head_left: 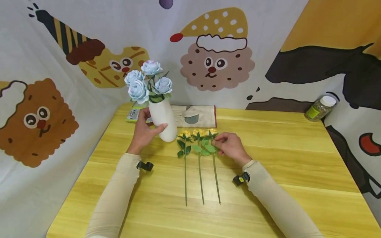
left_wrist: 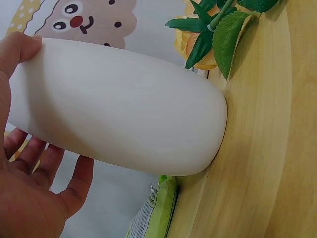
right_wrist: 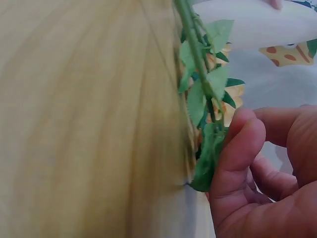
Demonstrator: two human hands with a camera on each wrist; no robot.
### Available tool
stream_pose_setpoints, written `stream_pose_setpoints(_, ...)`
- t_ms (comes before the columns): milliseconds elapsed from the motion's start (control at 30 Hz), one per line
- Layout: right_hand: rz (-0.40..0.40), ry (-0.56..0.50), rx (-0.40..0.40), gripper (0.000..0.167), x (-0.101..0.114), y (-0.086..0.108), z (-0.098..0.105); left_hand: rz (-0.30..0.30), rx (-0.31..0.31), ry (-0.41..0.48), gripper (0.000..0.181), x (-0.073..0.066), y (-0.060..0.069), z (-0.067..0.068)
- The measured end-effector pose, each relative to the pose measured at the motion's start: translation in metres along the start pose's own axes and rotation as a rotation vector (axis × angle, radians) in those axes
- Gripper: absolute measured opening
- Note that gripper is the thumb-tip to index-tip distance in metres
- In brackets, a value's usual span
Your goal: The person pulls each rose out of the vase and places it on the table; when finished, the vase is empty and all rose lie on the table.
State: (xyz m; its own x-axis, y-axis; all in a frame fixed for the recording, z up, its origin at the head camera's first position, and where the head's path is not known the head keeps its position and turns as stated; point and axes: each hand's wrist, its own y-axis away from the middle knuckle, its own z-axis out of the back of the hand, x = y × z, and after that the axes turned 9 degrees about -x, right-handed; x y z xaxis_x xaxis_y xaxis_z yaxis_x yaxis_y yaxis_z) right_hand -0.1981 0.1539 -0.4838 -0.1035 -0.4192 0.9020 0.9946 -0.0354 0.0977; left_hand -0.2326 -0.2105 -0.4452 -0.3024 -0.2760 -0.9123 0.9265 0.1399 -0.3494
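My left hand point(head_left: 143, 133) grips a white vase point(head_left: 163, 120), thumb across the front and fingers round the far side. Several pale blue roses point(head_left: 138, 91) stand in the vase, which tilts slightly; in the left wrist view its base point(left_wrist: 210, 129) meets the table. Three yellow roses lie side by side, heads toward the back: a left one point(head_left: 186, 172), a middle one point(head_left: 200, 172) and a right one point(head_left: 216, 172). At the right rose, my right hand point(head_left: 233, 148) pinches the stem just below its head. In the right wrist view, thumb and forefinger meet beside a green leaf point(right_wrist: 208, 161).
Behind the vase lies a folded beige cloth point(head_left: 205, 117) with a red edge. A green and white packet point(head_left: 132, 114) is partly hidden by my left hand. A white-capped jar point(head_left: 319, 109) stands at the back right corner. A printed curtain point(head_left: 166, 39) hangs behind the wooden table point(head_left: 282, 148).
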Motion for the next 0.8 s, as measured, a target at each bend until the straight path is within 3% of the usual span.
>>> stream_pose_setpoints(367,0.108,0.013,-0.031,0.022,0.025,0.001,0.002,0.009,0.002,-0.012,0.081,-0.002,0.001,-0.001)
stream_pose_setpoints(800,0.281,-0.069,-0.032,0.017,0.083,-0.005,-0.02,0.016,0.004,-0.03,0.084,-0.001,0.0,-0.001)
